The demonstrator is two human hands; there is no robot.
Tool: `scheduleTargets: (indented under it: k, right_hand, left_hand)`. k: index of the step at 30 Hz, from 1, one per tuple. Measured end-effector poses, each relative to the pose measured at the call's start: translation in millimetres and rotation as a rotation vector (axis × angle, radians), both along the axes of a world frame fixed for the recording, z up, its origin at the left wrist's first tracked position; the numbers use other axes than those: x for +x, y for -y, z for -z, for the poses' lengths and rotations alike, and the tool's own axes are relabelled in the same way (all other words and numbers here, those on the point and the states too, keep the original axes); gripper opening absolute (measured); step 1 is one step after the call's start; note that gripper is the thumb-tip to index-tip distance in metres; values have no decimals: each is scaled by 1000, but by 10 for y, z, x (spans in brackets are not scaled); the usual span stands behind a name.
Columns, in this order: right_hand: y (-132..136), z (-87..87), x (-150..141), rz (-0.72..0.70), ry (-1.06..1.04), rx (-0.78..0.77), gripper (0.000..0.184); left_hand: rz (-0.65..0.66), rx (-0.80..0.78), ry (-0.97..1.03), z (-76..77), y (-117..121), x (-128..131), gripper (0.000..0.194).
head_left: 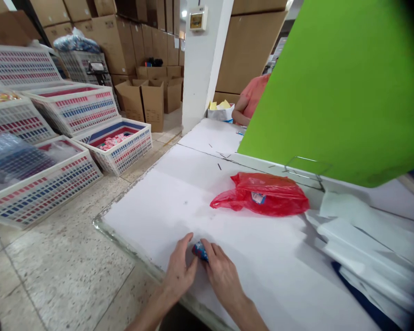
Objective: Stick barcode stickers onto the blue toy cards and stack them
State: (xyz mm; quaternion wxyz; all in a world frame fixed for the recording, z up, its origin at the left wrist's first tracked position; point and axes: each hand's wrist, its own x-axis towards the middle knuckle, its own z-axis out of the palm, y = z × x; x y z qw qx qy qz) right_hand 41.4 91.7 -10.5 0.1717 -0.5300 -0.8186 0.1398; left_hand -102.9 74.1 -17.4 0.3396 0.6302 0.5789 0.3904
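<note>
Both my hands rest at the near edge of a white-covered table. Between them lies a small blue and red packet. My left hand touches its left side with the fingers curled toward it. My right hand covers its right side, fingers over the packet. Most of the packet is hidden by my fingers. A red plastic bag with a small label lies farther out on the table, apart from both hands.
White baskets with red and blue packs line the tiled floor at left. Cardboard boxes stand behind. A green panel fills the upper right. A person in a pink shirt sits beyond it. White sheets are stacked at right.
</note>
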Motion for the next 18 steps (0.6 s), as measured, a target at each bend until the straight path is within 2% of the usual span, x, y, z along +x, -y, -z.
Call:
scheduleTargets:
  k: [5, 9, 11, 13, 15, 17, 18]
  right_hand:
    - [56, 75, 97, 15, -278, -108, 60]
    - [115, 48, 108, 71, -228, -122, 49]
    - [124, 23, 106, 94, -175, -147, 47]
    - [119, 19, 153, 127, -182, -177, 47]
    - [123, 40, 273, 191, -286, -191, 41]
    - [158, 71, 440, 315, -461, -213, 29]
    - [190, 82, 527, 381, -543, -225, 23]
  left_hand:
    - [99, -41, 31, -14, -117, 59, 50]
    - [150, -4, 22, 7, -18, 131, 31]
    - [188, 19, 5, 34, 39, 130, 32]
    - [217, 21, -43, 21, 1, 90, 33]
    - [159, 35, -123, -81, -185, 62, 32]
    - [87, 121, -203, -278, -500, 127, 33]
    - [112, 197, -237, -395, -685, 212, 35]
